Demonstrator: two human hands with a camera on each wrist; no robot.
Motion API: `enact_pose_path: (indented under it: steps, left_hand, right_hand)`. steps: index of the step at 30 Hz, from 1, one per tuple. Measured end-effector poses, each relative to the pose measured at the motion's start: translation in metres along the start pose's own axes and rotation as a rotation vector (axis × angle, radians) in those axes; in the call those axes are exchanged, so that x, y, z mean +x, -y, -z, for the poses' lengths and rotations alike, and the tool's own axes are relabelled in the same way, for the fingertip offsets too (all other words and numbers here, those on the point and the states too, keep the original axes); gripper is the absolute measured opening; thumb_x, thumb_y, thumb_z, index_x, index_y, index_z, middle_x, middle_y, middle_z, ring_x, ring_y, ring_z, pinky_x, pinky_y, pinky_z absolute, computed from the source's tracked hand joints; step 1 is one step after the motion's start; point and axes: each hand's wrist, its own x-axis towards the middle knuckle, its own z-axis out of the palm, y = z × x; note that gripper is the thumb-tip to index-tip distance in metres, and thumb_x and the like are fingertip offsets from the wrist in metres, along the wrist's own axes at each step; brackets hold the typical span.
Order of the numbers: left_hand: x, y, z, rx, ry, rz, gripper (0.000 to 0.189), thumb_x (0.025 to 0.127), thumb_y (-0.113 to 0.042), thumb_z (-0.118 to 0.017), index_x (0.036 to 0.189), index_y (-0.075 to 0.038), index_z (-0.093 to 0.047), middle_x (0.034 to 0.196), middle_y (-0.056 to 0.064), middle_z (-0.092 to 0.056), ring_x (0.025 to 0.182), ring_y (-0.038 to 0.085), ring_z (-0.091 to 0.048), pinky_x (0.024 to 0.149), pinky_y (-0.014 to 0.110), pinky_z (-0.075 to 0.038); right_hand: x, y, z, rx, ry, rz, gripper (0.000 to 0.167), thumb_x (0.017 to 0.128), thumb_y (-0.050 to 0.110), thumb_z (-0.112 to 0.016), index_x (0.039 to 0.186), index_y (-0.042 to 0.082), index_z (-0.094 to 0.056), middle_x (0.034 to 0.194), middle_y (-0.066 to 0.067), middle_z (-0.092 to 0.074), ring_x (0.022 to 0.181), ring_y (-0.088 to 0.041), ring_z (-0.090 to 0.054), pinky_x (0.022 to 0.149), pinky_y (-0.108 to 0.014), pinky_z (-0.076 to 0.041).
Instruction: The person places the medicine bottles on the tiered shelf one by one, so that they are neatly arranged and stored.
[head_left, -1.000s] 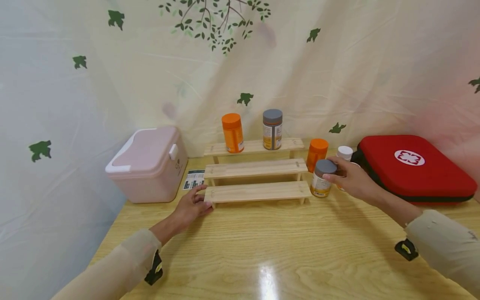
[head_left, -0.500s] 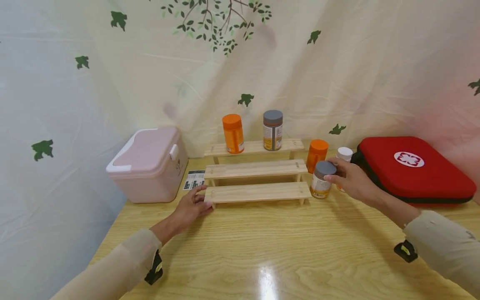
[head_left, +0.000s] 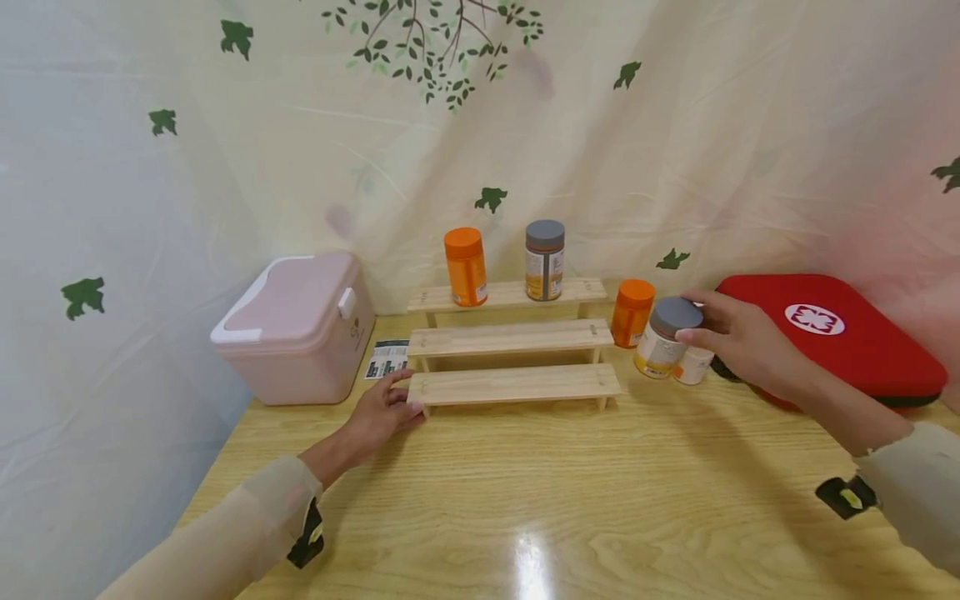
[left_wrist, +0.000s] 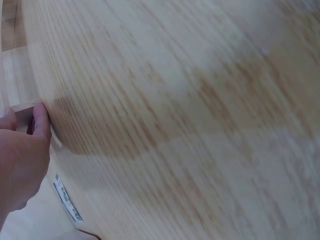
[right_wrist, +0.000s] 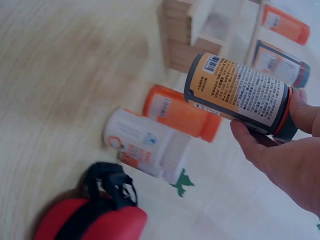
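My right hand (head_left: 761,346) grips a grey-lidded supplement bottle (head_left: 662,348) by its lid end. In the right wrist view the bottle (right_wrist: 235,92) is off the table, its label text facing the camera. Behind it stand a white bottle (head_left: 693,367), partly covered, and an orange bottle (head_left: 632,315). My left hand (head_left: 378,412) pinches the front left end of a three-step wooden rack (head_left: 513,383); thumb and fingers around that corner show in the left wrist view. On the rack's top step stand another orange bottle (head_left: 467,268) and another grey-lidded bottle (head_left: 544,262).
A red first-aid case (head_left: 840,333) lies at the right, beside the white bottle. A pink lidded box (head_left: 300,333) stands at the left, with a printed card (head_left: 387,358) between it and the rack. A patterned cloth (head_left: 337,167) hangs behind the wooden table (head_left: 480,500).
My right hand has raised the grey-lidded bottle and shifted it to the right, in front of the white bottle. My left hand stays at the rack's corner.
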Motion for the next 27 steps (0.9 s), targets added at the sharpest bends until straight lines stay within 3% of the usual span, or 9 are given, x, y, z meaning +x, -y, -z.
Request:
enact_pose_path:
  steps: [3, 7, 9, 11, 14, 16, 18, 27]
  left_hand:
    - [0.0, 0.001, 0.0, 0.004, -0.002, 0.002, 0.06, 0.095, 0.011, -0.049, 0.148, -0.004, -0.028, 0.121, 0.026, -0.053, 0.1, 0.024, -0.062, 0.093, 0.041, -0.053]
    - [0.0, 0.001, 0.0, 0.008, -0.004, 0.002, 0.059, 0.095, 0.01, -0.05, 0.148, -0.004, -0.028, 0.121, 0.026, -0.053, 0.1, 0.024, -0.062, 0.093, 0.041, -0.053]
    - [-0.001, 0.001, 0.0, 0.005, -0.004, 0.001, 0.06, 0.095, 0.01, -0.05, 0.148, -0.005, -0.028, 0.121, 0.026, -0.053, 0.101, 0.024, -0.062, 0.093, 0.041, -0.053]
    - [-0.001, 0.001, 0.0, 0.005, -0.002, 0.001, 0.06, 0.095, 0.01, -0.05, 0.148, -0.005, -0.028, 0.122, 0.026, -0.052, 0.101, 0.025, -0.062, 0.093, 0.041, -0.053]
    - [0.0, 0.001, 0.001, 0.001, 0.0, 0.002, 0.059, 0.095, 0.01, -0.049, 0.148, -0.005, -0.027, 0.122, 0.026, -0.052, 0.103, 0.025, -0.061, 0.093, 0.041, -0.053]
    - [0.0, 0.001, 0.001, 0.0, 0.0, 0.0, 0.059, 0.095, 0.01, -0.049, 0.148, -0.004, -0.027, 0.122, 0.026, -0.052, 0.103, 0.025, -0.061, 0.093, 0.041, -0.053]
    - [0.0, 0.002, 0.001, -0.001, -0.001, 0.0, 0.059, 0.095, 0.01, -0.049, 0.148, -0.004, -0.027, 0.122, 0.026, -0.052, 0.102, 0.025, -0.061, 0.093, 0.041, -0.053]
    - [0.001, 0.002, 0.0, -0.004, 0.002, -0.01, 0.06, 0.094, 0.011, -0.049, 0.148, -0.004, -0.027, 0.119, 0.025, -0.053, 0.101, 0.025, -0.062, 0.093, 0.041, -0.053]
  right_hand:
    - [-0.002, 0.008, 0.009, 0.002, -0.022, 0.011, 0.061, 0.094, 0.026, -0.063, 0.146, 0.006, -0.037, 0.135, -0.023, -0.048, 0.119, -0.047, -0.049, 0.089, -0.03, -0.055]
    - [-0.002, 0.021, 0.018, 0.004, -0.022, -0.018, 0.063, 0.094, 0.033, -0.062, 0.148, 0.013, -0.036, 0.139, -0.022, -0.047, 0.12, -0.044, -0.049, 0.078, -0.019, -0.054]
    - [-0.002, 0.029, 0.021, 0.008, -0.021, -0.024, 0.063, 0.094, 0.035, -0.061, 0.149, 0.015, -0.036, 0.139, -0.022, -0.047, 0.117, -0.044, -0.05, 0.069, -0.024, -0.055]
    - [0.0, 0.037, 0.021, 0.021, -0.018, -0.022, 0.062, 0.094, 0.035, -0.061, 0.148, 0.017, -0.036, 0.139, -0.021, -0.048, 0.117, -0.042, -0.05, 0.069, -0.021, -0.053]
    - [0.005, 0.05, 0.018, 0.066, -0.003, -0.009, 0.062, 0.095, 0.032, -0.061, 0.149, 0.017, -0.035, 0.141, -0.02, -0.046, 0.121, -0.041, -0.048, 0.087, -0.036, -0.056]
    - [0.009, 0.058, 0.014, 0.096, 0.012, 0.009, 0.062, 0.095, 0.029, -0.061, 0.15, 0.016, -0.034, 0.142, -0.019, -0.045, 0.126, -0.04, -0.045, 0.1, -0.045, -0.048]
    - [0.014, 0.066, 0.01, 0.132, 0.029, 0.026, 0.061, 0.095, 0.024, -0.061, 0.149, 0.014, -0.034, 0.142, -0.019, -0.045, 0.127, -0.039, -0.045, 0.103, -0.057, -0.041]
    - [0.041, 0.094, -0.016, 0.214, 0.07, 0.104, 0.054, 0.093, 0.016, -0.064, 0.143, 0.012, -0.044, 0.135, -0.015, -0.053, 0.123, -0.033, -0.051, 0.103, -0.053, -0.044]
